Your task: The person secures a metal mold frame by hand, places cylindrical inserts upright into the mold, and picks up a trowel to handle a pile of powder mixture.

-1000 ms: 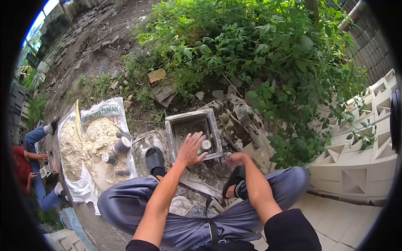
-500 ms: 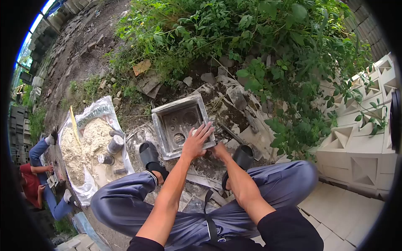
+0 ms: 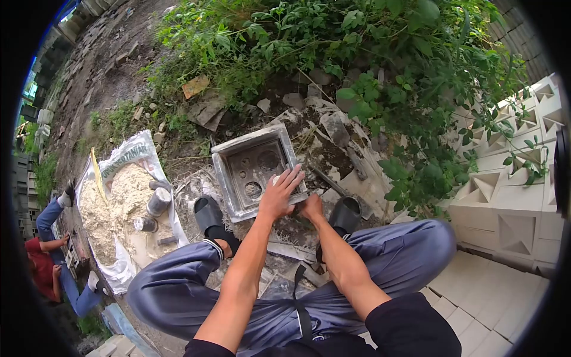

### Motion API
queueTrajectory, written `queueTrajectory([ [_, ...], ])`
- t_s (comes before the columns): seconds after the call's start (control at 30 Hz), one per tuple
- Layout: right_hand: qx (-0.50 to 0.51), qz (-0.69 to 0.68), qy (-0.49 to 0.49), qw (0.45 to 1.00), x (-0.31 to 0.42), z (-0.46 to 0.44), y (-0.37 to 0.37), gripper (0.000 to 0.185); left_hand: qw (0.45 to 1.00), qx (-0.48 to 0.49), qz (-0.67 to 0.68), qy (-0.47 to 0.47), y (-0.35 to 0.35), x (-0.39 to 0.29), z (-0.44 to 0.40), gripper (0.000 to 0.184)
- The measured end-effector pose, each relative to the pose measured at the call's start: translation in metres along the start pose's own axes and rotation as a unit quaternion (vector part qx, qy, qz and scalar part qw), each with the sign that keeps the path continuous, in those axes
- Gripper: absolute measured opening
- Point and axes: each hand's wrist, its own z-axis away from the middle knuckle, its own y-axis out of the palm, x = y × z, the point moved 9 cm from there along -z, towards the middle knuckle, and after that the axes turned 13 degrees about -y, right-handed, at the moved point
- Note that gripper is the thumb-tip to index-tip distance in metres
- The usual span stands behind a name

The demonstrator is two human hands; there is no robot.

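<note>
Head view | square frame [image 3: 222,179], 12 o'clock | left hand [image 3: 282,193]: fingers outstretched over its 4 o'clock corner, probably steadying it | right hand [image 3: 311,208]: curled alongside, grasp cannot be told

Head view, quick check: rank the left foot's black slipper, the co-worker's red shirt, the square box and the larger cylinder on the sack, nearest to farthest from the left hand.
From the left hand:
1. Square box: near-right corner under the hand.
2. Black slipper: left of the box.
3. Larger cylinder: farther left, on the sack.
4. Red shirt: far left edge.
</note>
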Motion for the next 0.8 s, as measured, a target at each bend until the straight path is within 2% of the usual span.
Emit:
queueTrajectory([
  [0.07, 0.049, -0.054, -0.066, 0.995, 0.017, -0.008, -0.013, 0.032, 1.000, -0.003, -0.012, 0.001, 0.001, 0.000, 0.001, 0.104],
  [0.1, 0.196, -0.129, 0.029, 0.972, 0.006, -0.005, 0.002, 0.029, 1.000, -0.001, -0.011, 0.001, 0.002, 0.001, 0.001, 0.104],
  [0.13, 0.335, -0.197, 0.122, 0.913, 0.001, 0.009, 0.017, 0.028, 1.000, -0.001, -0.011, 0.002, 0.002, 0.001, 0.000, 0.104],
  [0.17, 0.339, -0.290, 0.135, 0.885, -0.004, 0.010, 0.029, 0.029, 1.000, -0.006, -0.011, 0.002, 0.002, 0.002, 0.000, 0.104],
  [0.2, 0.337, -0.291, 0.131, 0.886, -0.013, 0.009, 0.041, 0.029, 1.000, -0.001, -0.008, 0.002, 0.001, 0.002, 0.000, 0.105],
  [0.27, 0.198, -0.372, 0.108, 0.901, -0.033, -0.004, 0.050, 0.026, 1.000, 0.002, -0.001, 0.001, 0.001, 0.001, -0.002, 0.105],
  [0.3, 0.032, -0.007, 0.067, 0.997, -0.050, -0.011, 0.029, 0.029, 1.000, -0.005, 0.005, 0.007, 0.000, 0.001, -0.003, 0.105],
  [0.33, -0.069, 0.086, 0.118, 0.987, -0.015, 0.014, -0.003, 0.035, 1.000, -0.008, 0.009, 0.012, 0.000, 0.001, 0.001, 0.105],
  [0.43, -0.131, 0.097, 0.132, 0.978, 0.012, 0.020, -0.019, 0.030, 1.000, -0.021, 0.012, 0.013, -0.008, -0.003, -0.003, 0.106],
  [0.5, -0.042, 0.065, 0.141, 0.987, 0.003, 0.016, -0.014, 0.030, 0.999, -0.035, 0.029, 0.014, -0.005, -0.002, 0.001, 0.109],
  [0.53, -0.035, 0.064, 0.142, 0.987, -0.004, 0.013, -0.013, 0.030, 0.999, -0.031, 0.028, 0.008, -0.005, -0.002, 0.001, 0.109],
  [0.6, 0.034, 0.027, 0.111, 0.993, -0.017, 0.001, 0.004, 0.031, 0.999, -0.036, 0.018, 0.015, -0.010, -0.005, 0.002, 0.110],
  [0.63, 0.024, 0.058, 0.052, 0.997, -0.015, -0.007, 0.005, 0.029, 1.000, -0.025, 0.012, 0.009, -0.008, -0.004, 0.001, 0.110],
  [0.67, 0.026, 0.058, 0.053, 0.997, -0.027, -0.010, 0.003, 0.029, 1.000, -0.024, 0.012, 0.008, -0.007, -0.003, 0.001, 0.110],
  [0.7, 0.138, -0.066, 0.069, 0.986, -0.006, -0.005, 0.001, 0.025, 1.000, -0.020, 0.010, 0.007, -0.007, -0.003, 0.001, 0.110],
  [0.73, 0.247, -0.186, 0.084, 0.947, 0.018, 0.006, 0.004, 0.022, 1.000, -0.016, 0.009, 0.006, -0.007, -0.003, -0.001, 0.110],
  [0.77, 0.286, -0.210, 0.140, 0.925, 0.015, 0.014, 0.004, 0.020, 1.000, -0.017, 0.010, 0.002, -0.006, -0.002, -0.002, 0.110],
  [0.8, 0.289, -0.209, 0.141, 0.924, -0.009, 0.008, 0.018, 0.020, 1.000, -0.013, 0.011, 0.002, -0.004, -0.003, -0.001, 0.110],
])
